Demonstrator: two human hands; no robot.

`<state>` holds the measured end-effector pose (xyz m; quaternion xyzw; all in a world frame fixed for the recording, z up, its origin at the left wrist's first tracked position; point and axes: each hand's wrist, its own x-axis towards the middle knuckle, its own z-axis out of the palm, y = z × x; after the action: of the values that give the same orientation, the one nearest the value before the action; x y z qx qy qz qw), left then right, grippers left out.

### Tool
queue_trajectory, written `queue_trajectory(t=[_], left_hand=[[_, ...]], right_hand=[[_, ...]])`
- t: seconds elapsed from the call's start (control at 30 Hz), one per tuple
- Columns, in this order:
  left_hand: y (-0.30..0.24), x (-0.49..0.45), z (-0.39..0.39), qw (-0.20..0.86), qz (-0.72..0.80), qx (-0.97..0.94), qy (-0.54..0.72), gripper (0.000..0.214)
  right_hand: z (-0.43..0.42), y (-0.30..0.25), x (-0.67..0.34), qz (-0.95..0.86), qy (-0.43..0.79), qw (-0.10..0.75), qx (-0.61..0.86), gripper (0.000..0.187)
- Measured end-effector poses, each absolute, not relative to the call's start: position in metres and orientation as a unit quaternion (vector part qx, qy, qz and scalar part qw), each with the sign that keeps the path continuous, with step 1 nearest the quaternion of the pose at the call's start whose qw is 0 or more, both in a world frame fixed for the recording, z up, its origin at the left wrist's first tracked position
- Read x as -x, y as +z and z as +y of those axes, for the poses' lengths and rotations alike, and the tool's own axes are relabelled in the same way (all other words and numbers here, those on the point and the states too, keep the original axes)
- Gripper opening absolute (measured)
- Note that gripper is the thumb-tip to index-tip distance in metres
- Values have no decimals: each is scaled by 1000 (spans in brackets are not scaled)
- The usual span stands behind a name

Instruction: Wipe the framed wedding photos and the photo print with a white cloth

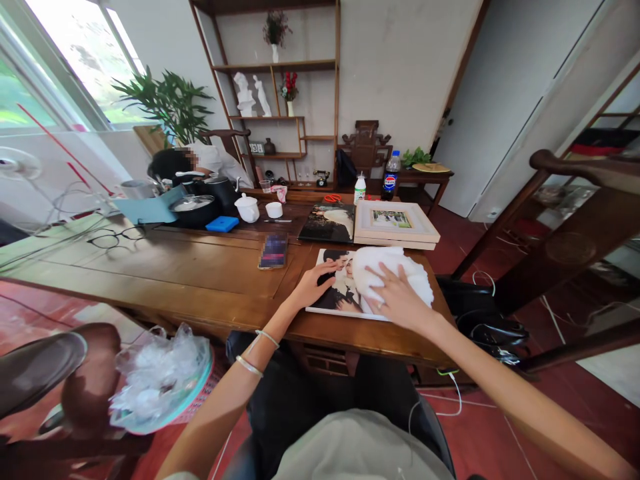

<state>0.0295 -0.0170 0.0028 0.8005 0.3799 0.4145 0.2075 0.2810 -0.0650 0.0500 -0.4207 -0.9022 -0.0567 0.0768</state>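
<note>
A photo album or panel with a couple's picture lies flat near the table's front edge. My left hand rests on its left part, fingers stretched out over the picture. On the right part is a crumpled white cloth, which hides that side of the picture. My right hand lies on this cloth with its fingers spread, pressing it against the surface. Just behind are a dark photo panel and a thick white framed picture, side by side.
On the wooden table are a phone, glasses, a blue box, a lidded white pot, a cola bottle and a small white bottle. A person leans at the far side. A bag-filled basket stands below left.
</note>
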Motion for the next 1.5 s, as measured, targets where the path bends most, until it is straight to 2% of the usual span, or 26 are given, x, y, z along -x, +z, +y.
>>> queue_trajectory(t=[0.2,0.33,0.57,0.7,0.87,1.0,1.1,1.3,1.5], left_hand=[[2,-29,-16,197,369,-812,407,34],[2,-29,-16,206,379,-806,406,34],[3,-28,-17,215,380,-800,412,33],[5,-29,-18,224,392,-794,406,34],[4,-29,-18,223,395,-800,392,39],[4,-29,-18,221,396,-808,376,39],[4,-29,-18,219,403,-806,374,38],[5,-30,-19,214,399,-805,384,37],[3,-30,-18,207,403,-803,388,38]], right_hand=[[-121,48,-270,-943,-10,72,325,26],[-82,55,-275,-933,-6,65,354,37],[-3,57,-269,-885,-79,44,457,40],[-34,52,-254,-886,-75,64,452,37],[-109,46,-245,-925,-21,77,373,31],[-118,48,-263,-942,-4,99,320,24],[-86,50,-285,-930,-22,115,347,27],[-19,46,-315,-853,-92,121,500,37],[-63,42,-291,-862,-107,104,484,32]])
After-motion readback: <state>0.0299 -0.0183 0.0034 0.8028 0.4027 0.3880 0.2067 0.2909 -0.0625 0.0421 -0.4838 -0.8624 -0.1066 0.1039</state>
